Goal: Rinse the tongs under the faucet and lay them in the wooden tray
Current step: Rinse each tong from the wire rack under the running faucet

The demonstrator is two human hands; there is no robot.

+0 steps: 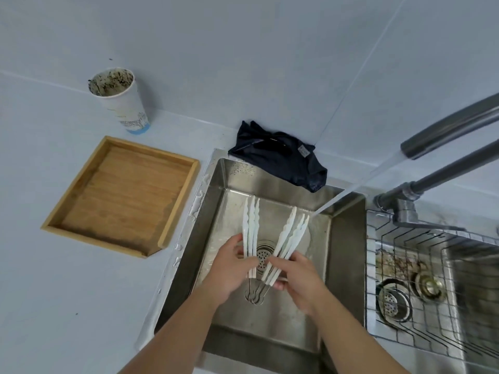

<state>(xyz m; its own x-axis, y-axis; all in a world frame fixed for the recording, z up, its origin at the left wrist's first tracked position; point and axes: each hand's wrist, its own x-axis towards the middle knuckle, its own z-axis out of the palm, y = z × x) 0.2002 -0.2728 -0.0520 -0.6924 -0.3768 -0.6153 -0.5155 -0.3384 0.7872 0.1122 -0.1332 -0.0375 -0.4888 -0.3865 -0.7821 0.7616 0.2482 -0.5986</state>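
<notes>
You're in the rinse step. Your left hand (232, 268) grips one arm bundle of the tongs (270, 238) and your right hand (298, 276) grips the other, fingers curled round the white plastic, so the arms are spread in a V over the sink (348, 238). The tongs hang above the drain (263, 256) near the sink's middle, with their wire hinge loops pointing toward you and their scalloped tips toward the sink's far wall. How many pairs you hold is hard to tell

Water runs from the faucet (453, 130) at the sink's right and lands near the far right corner, just beside the right-hand tips. The stream does not seem to reach the left bundle, so I'd judge the rinse only part done

Next, shift both bundles toward the sink's right so the stream runs along each arm, turning them to wet both faces. Then carry them over the sink's left rim to the tray (121, 195), which sits on the counter left of the sink and holds nothing yet. The plastic is wet and likely slick, so keep a firm hold through the carry
</notes>
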